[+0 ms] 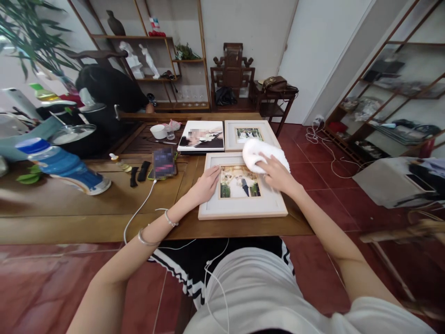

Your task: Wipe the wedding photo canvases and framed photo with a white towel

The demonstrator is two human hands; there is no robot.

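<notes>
A pale wooden picture frame (239,215) with a wedding photo (239,183) lies face up near the front edge of the table. My left hand (206,184) rests flat on its left side, fingers stretched toward the photo. At the frame's upper right, my right hand (277,176) grips a bunched white fluffy cloth (266,152), which lies against the frame's surface. The cloth covers the frame's top right corner. Just behind is a second framed photo (231,139), partly hidden by the cloth. A white-edged photo panel (201,126) lies to its left.
Left on the table (104,227) are a phone (164,163) with a white cable, black straps (142,171), a small dropper bottle (121,163) and a large blue-labelled bottle (66,167). A white cup (159,131) stands farther back. Someone in black (107,88) sits across the table.
</notes>
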